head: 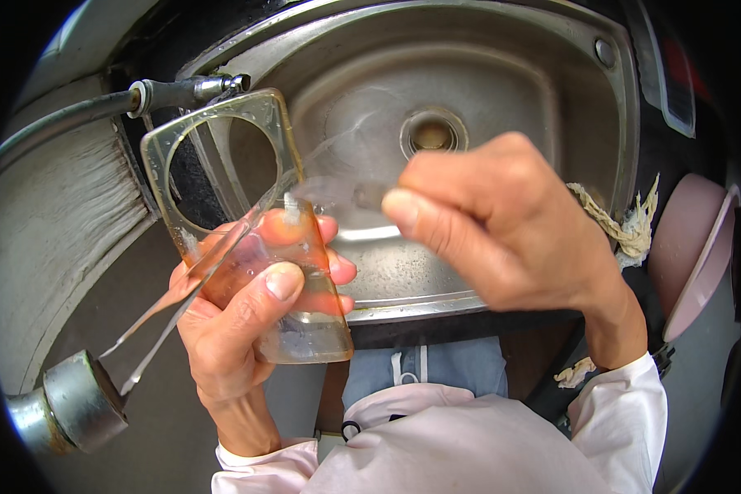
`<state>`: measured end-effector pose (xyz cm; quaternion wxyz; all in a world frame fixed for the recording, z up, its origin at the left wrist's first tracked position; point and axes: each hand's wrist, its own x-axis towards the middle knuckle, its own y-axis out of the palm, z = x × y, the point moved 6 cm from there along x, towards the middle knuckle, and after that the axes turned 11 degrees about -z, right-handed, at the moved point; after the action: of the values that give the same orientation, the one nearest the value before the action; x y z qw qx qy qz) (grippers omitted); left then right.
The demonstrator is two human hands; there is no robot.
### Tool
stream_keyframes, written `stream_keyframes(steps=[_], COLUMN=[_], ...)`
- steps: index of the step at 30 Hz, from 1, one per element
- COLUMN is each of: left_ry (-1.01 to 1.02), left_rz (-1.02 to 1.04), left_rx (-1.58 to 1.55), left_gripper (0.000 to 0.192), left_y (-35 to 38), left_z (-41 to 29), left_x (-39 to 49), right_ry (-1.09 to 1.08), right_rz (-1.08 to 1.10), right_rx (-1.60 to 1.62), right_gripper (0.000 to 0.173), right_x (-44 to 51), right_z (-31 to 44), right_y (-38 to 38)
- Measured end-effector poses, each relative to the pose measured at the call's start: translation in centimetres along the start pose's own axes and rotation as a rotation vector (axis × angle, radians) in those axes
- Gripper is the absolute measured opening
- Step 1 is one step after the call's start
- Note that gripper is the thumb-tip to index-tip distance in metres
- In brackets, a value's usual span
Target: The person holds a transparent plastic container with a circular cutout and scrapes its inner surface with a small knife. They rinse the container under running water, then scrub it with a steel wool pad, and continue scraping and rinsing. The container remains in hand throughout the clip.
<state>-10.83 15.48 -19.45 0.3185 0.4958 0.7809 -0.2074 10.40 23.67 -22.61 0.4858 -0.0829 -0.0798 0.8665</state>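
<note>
My left hand [234, 321] grips a clear, yellowed plastic phone case [309, 339] with a large round cutout at its far end. The case is wet and tilted, and whitish patches show on it. Thin streams of water [160, 309] run from the metal tap [83, 398] at lower left onto the case. To the right, over the sink, my right hand [500, 228] is closed with the thumb along the curled fingers. From it a slim, see-through object [364, 194] reaches towards the case; motion blur hides what it is, perhaps a brush handle.
Below my hands lies a wet stainless-steel sink [383, 278] with a round drain [432, 133]. A hose with a spray head [191, 92] rests at its left rim. Right of the sink are a frayed pale cloth [633, 238], a pink basin [685, 247] and a clear plastic container [676, 86].
</note>
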Motion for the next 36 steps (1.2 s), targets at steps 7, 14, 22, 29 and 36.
stream_keyframes(steps=[7, 14, 22, 29, 36], left_ry=[-0.022, -0.014, -0.031, 0.002, -0.003], left_rz=[0.025, 0.015, 0.045, 0.038, 0.027], left_rx=[0.033, 0.044, 0.004, 0.04, 0.032], left_gripper=[0.049, 0.046, 0.046, 0.044, 0.044], left_y=[0.4, 0.5, 0.7, 0.6, 0.5], left_z=[0.0, 0.0, 0.1, -0.2, 0.0], left_x=[0.2, 0.4, 0.4, 0.6, 0.7], right_ry=[-0.038, -0.025, -0.004, 0.01, -0.001], right_rz=[0.007, 0.018, 0.028, 0.028, 0.049], right_rx=[-0.054, -0.025, -0.018, -0.017, 0.001], right_gripper=[0.031, 0.032, 0.028, 0.031, 0.031], right_x=[0.0, 0.2, 0.0, 0.3, 0.0], right_z=[0.1, 0.1, -0.5, 0.3, -0.5], right_y=[0.1, 0.3, 0.3, 0.5, 0.8])
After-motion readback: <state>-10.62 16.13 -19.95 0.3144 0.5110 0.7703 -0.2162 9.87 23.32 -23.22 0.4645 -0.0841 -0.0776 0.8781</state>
